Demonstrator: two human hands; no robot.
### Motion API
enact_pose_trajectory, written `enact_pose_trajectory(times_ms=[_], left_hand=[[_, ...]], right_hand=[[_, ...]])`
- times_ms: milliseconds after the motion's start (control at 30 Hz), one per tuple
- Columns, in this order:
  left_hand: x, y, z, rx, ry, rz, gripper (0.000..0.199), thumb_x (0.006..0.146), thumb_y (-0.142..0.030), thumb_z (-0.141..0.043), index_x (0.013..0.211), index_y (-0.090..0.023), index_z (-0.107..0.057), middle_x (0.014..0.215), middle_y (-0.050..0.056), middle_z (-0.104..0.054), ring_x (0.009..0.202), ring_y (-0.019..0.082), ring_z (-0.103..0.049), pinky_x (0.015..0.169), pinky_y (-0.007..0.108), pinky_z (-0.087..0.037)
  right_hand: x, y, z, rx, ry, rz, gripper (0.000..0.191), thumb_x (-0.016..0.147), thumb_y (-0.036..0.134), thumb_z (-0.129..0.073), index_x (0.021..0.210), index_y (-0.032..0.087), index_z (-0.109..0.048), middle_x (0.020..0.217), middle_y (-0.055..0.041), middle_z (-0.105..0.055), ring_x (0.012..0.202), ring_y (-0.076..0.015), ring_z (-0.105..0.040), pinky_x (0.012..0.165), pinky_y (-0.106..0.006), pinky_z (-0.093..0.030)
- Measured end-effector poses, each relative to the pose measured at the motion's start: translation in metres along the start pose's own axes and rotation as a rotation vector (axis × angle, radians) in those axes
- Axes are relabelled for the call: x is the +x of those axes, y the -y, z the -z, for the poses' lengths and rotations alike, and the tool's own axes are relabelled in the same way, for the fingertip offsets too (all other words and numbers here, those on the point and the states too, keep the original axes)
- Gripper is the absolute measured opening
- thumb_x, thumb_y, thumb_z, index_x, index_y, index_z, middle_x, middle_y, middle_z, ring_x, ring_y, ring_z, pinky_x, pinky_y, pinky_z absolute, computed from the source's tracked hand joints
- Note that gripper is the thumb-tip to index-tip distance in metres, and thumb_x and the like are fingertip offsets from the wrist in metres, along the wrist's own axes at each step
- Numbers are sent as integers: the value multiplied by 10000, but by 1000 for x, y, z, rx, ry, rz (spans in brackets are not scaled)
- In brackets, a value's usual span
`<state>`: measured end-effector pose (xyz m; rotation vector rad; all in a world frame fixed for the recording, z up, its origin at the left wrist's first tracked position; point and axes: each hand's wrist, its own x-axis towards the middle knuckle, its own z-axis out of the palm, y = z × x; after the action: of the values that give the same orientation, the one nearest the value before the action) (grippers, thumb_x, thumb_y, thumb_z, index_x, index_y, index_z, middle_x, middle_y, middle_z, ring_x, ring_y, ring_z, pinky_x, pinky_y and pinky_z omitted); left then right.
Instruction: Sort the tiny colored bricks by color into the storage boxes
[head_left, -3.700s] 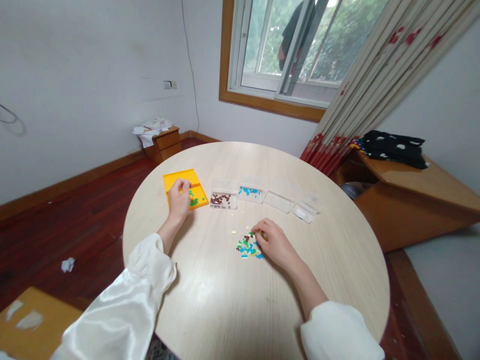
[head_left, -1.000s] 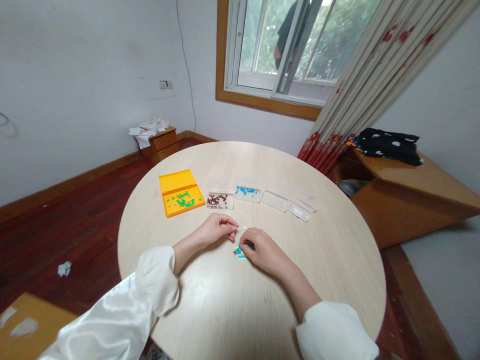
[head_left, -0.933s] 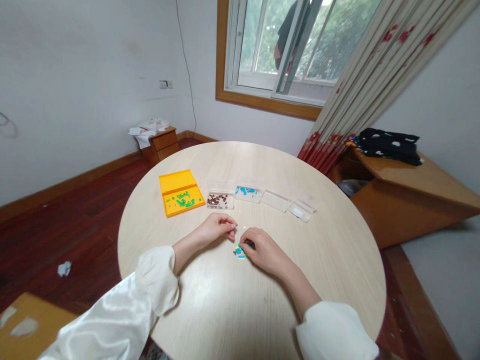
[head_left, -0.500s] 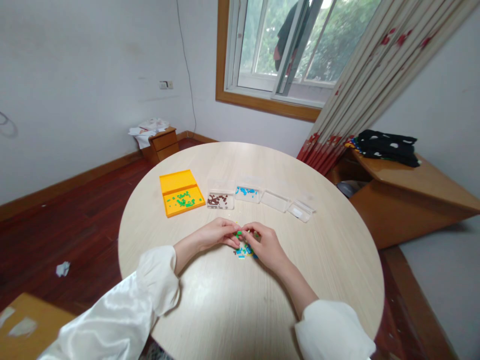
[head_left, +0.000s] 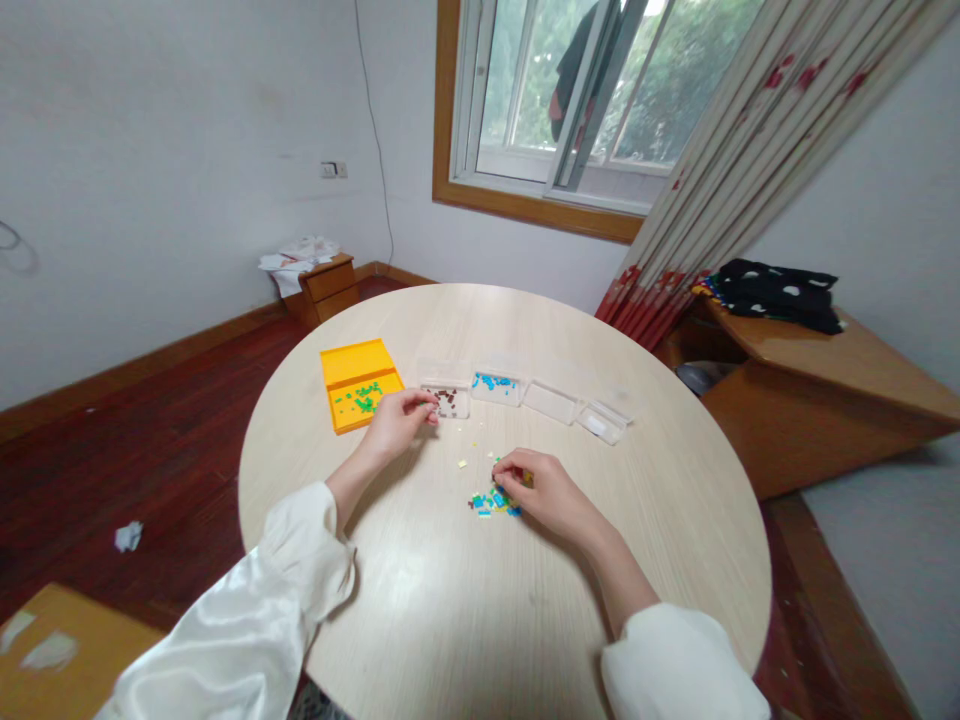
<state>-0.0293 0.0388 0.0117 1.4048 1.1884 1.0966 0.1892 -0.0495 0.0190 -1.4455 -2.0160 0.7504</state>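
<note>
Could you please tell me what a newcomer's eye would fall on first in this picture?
Probably the open, bright yellow plastic case with green pieces, at the left of the round, pale wood-grain table. Next, the heap of multicoloured pieces near the table's middle, by the right hand. The left hand is at the clear plastic box of brown pieces.

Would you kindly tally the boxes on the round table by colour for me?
Yellow box: 1, with green pieces in it
See-through boxes: 4, one with brown pieces in it and one with blue pieces
Total: 5 boxes
</note>
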Motion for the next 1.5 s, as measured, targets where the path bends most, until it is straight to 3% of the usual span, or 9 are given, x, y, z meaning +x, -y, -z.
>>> enact_pose_trajectory(times_ms=[133,233,500,700,800,933,1167,1267,1500], left_hand=[[17,6,33,342,-309,-209,160,763,-175,-519,830,-138,-659,848,69,-694,790,188,-647,785,334,-504],[24,11,52,531,-401,-270,191,765,-153,-484,821,-156,-666,883,69,-700,841,199,-649,830,338,-496],[29,23,68,759,-413,-245,265,750,-78,-424,825,-150,-667,933,90,-692,924,226,-639,874,357,-473],[26,18,63,799,-393,-297,181,757,-152,-494,834,-132,-656,946,110,-679,934,236,-616,883,362,-450],[17,10,49,747,-253,-388,170,780,-206,-507,853,-144,-648,906,81,-678,865,204,-610,820,335,-450],[-3,-2,22,783,160,-492,117,794,-227,-539,800,-173,-643,810,32,-669,782,176,-580,826,361,-385],[-40,-14,-20,664,712,-567,114,830,-188,-550,800,-191,-660,833,8,-640,854,143,-558,875,330,-303],[-45,-12,-26,681,779,-562,110,809,-166,-580,846,-206,-676,862,12,-624,880,150,-548,880,324,-290],[-41,-6,-25,736,775,-579,129,838,-182,-562,876,-205,-684,874,21,-611,879,152,-537,856,306,-292]], right_hand=[[0,2,1,-27,56,1,142,795,138,-521,766,150,-659,739,-37,-645,672,-126,-556,631,-234,-404],[-1,5,1,-33,88,12,153,796,117,-510,754,154,-652,742,-36,-642,686,-128,-553,643,-237,-400],[-4,13,1,-16,158,56,184,749,53,-500,716,159,-647,730,-20,-600,671,-113,-527,644,-229,-397],[-3,7,1,-74,153,69,244,704,-9,-472,735,157,-649,762,-27,-606,706,-118,-534,670,-232,-401],[-2,5,1,-110,142,70,240,717,-1,-474,745,157,-651,763,-30,-606,717,-123,-536,679,-236,-399],[-3,4,1,-131,142,78,211,738,21,-494,757,156,-655,764,-32,-604,725,-128,-535,682,-237,-396],[-1,0,1,-131,170,89,189,804,77,-501,763,164,-664,767,-33,-608,745,-133,-542,701,-245,-396],[-1,1,1,-138,174,84,189,804,80,-508,753,168,-668,740,-24,-594,722,-128,-536,686,-241,-391],[-2,3,0,-143,172,76,184,806,85,-520,774,163,-684,751,-30,-603,730,-129,-536,693,-250,-393]])
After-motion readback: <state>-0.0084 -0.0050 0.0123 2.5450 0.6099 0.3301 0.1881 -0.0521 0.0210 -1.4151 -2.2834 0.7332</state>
